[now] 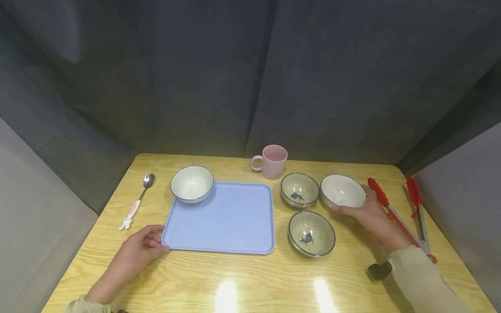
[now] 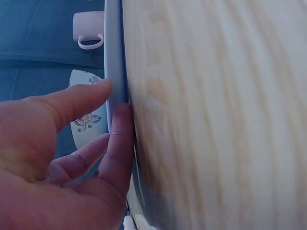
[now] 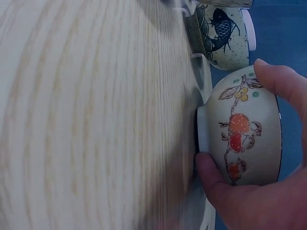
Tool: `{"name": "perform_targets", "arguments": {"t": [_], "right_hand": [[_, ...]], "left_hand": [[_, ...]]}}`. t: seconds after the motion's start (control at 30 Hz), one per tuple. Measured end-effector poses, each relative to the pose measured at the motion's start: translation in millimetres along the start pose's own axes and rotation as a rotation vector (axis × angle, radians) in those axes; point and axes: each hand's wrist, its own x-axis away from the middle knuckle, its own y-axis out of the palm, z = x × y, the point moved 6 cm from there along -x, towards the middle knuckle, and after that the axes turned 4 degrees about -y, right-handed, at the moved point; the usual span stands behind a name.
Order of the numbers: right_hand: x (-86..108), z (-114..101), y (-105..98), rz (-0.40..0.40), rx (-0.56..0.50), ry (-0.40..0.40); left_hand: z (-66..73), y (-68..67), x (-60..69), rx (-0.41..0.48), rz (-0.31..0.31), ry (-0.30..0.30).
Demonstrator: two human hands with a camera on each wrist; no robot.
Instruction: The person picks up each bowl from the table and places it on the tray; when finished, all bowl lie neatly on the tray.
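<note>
At the near left corner of the blue tray [image 1: 223, 217], my left hand [image 1: 137, 250] pinches the rim between thumb and fingers; the left wrist view shows that hand [image 2: 72, 158] against the tray edge [image 2: 115, 52]. A white bowl [image 1: 192, 184] overlaps the tray's far left corner. My right hand [image 1: 375, 219] grips another white bowl [image 1: 342, 191] by its side at the right. Seen in the right wrist view, this bowl [image 3: 244, 129] has painted fruit outside, with the hand's [image 3: 268, 177] thumb and fingers around it.
Two grey-green fish bowls [image 1: 299, 190] [image 1: 312, 233] stand between the tray and the held bowl. Behind is a pink mug [image 1: 274, 162]. A spoon with a rabbit handle [image 1: 134, 208] lies at the left, and red-tipped tongs [image 1: 422, 221] lie spread at the right.
</note>
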Motion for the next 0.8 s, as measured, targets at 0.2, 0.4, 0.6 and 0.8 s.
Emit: {"name": "perform_targets", "arguments": {"t": [0.2, 0.4, 0.6, 0.8], "right_hand": [[3.0, -0.7, -4.9, -0.013, 0.007, 0.026], [2.9, -6.4, -13.3, -0.002, 0.015, -0.002], [0.7, -11.6, -20.9, 0.023, 0.046, -0.033], [3.3, -28.7, -21.3, 0.040, 0.011, -0.082]], "left_hand": [[-1.0, 0.4, -0.5, 0.002, -0.005, -0.005], [-0.4, 1.1, -2.5, 0.000, -0.005, -0.001], [0.6, 0.9, -0.3, -0.003, -0.004, -0.005], [0.1, 0.0, 0.9, 0.007, -0.005, 0.005]]}}
